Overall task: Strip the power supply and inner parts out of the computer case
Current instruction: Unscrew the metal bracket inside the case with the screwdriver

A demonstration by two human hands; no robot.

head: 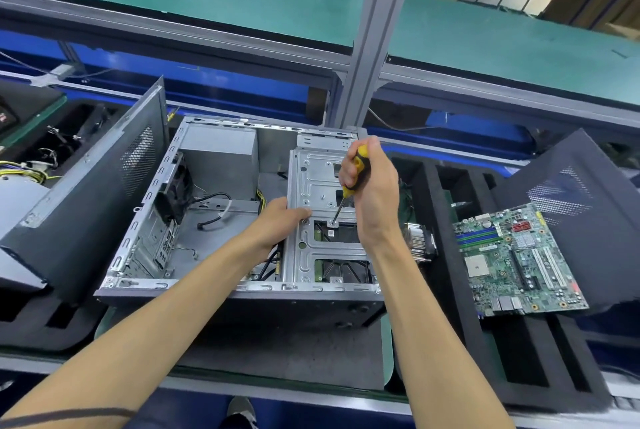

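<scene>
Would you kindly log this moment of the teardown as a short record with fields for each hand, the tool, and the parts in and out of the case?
left hand: left hand grips the edge of the drive cage
right hand: right hand holds the screwdriver
tool tip: on a screw of the cage
still in case: power supply, rear fan, inside the computer case
already out: motherboard and heatsink, lying right of the case
side panel: side panel leaning at the left

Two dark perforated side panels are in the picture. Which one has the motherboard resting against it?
The right side panel, beyond the right hand: the green motherboard lies at its lower edge. The left side panel leans beside the open case instead.
</scene>
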